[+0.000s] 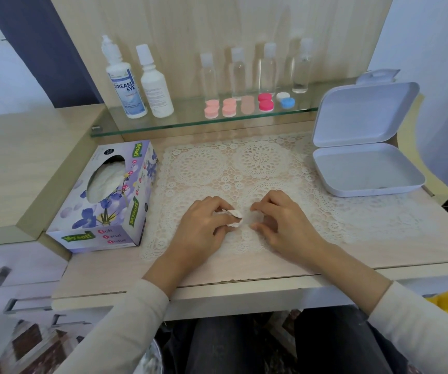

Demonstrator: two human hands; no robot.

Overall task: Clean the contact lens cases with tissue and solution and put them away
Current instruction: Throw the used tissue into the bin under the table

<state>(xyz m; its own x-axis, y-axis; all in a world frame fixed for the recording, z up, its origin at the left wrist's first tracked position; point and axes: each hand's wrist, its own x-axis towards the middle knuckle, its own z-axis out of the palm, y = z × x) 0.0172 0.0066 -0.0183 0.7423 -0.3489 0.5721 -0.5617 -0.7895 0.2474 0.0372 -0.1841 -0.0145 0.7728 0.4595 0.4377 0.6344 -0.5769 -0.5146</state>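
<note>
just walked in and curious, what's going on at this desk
A person is working at a desk. The left hand grips a wadded tissue over the lace mat. The right hand is beside it with curled fingers; whether it holds anything is unclear. Five lens cases sit in a row on the glass shelf by the solution bottles, no hand on them. The white box at the right lies open, and the tissue box is at the left.

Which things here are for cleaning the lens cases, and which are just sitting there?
For the job: tissue pinched in the left hand; tissue box; solution bottles; lens cases on the shelf; open white box, probably for putting them away.

Just sitting there: four clear bottles; lace mat.
</note>
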